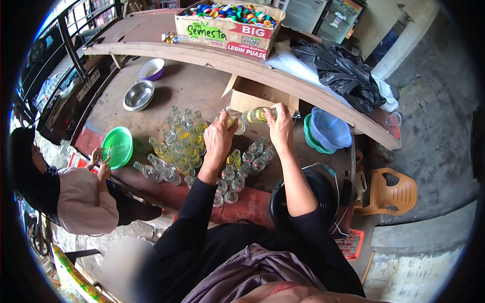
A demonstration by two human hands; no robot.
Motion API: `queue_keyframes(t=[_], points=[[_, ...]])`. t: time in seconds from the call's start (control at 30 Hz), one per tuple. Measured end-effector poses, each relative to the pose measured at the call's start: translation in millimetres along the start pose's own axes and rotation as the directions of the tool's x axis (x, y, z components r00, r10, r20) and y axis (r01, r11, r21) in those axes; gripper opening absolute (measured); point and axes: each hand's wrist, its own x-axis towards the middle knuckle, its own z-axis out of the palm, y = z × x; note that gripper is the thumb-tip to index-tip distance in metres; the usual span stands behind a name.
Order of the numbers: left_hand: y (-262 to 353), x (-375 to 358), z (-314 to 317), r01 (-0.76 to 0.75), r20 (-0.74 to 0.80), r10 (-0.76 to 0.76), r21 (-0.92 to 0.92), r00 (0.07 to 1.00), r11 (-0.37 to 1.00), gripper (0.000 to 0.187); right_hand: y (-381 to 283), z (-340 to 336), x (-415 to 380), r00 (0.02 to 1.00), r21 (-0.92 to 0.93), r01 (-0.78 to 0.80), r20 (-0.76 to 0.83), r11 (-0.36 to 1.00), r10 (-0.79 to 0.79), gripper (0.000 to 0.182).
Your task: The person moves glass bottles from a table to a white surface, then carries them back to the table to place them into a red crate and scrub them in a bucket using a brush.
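Far left, another person's sleeve (pixel 83 202), hands raised near a green bowl (pixel 117 146) on the edge of the brown table (pixel 197 91). Behind it a steel bowl (pixel 138 95) and a white-and-purple bowl (pixel 151 68).

Mid-table: cluster of small glass bottles (pixel 177 146), many holding yellow liquid, some standing, a few lying on their sides at the near-left edge. More clear bottles (pixel 227 187) stand between the person's forearms, close to the table's red front edge.

Left hand (pixel 218 137): fingers curled tight around a small bottle (pixel 236 123), gripping it over the cluster. Right hand (pixel 279 126): fingers wrapped on a yellow-liquid bottle (pixel 256 115), held tilted almost on its side, neck towards the left hand's bottle. Both bottles are up off the table, just in front of an open plain carton (pixel 252 98).

Above, on a curved wooden counter (pixel 151 49), a cardboard box (pixel 227 31) full of coloured bottle caps (pixel 235 12). Print reads "Teh Semesta", "BIG", "LEBIH PUAS"; smaller text too tiny to read.

Right: black plastic bag (pixel 338 68) on the counter, stacked blue and green basins (pixel 328 132) on the table, black bucket (pixel 308 202) near the right elbow, orange plastic chair (pixel 391 194) on the concrete floor.
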Motion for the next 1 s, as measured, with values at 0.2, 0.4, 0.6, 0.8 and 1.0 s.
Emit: queue_keyframes(t=[0.2,0.4,0.6,0.8,1.0], points=[[54.6,1.2,-66.9,-0.112,-0.290,0.070,-0.131,0.955,0.985,0.020,-35.2,-85.9,-12.2,0.956,0.211,-0.004,-0.284,0.977,0.066,0.020],[103.7,-29.0,-119.3,-0.068,-0.286,0.002,-0.222,0.958,0.973,0.015,-65.5,-194.1,-76.0,0.891,0.242,-0.051,-0.427,0.969,0.154,0.019],[137.4,-67.9,-139.9,-0.207,-0.227,0.114,-0.443,0.967,0.872,0.013,-87.1,-279.3,-164.2,0.832,0.013,-0.067,-0.552,0.998,0.063,0.016],[200.5,-114.7,-128.0,-0.413,-0.195,0.365,-0.496,0.910,0.764,0.021,-110.9,-349.9,-269.5,0.802,-0.086,-0.202,-0.587,0.976,0.114,0.018],[284.3,-202.1,-113.1,-0.416,0.007,0.572,-0.679,0.821,0.605,0.024,-159.8,-425.1,-406.7,0.622,-0.118,-0.470,-0.748,0.875,0.233,0.020]])
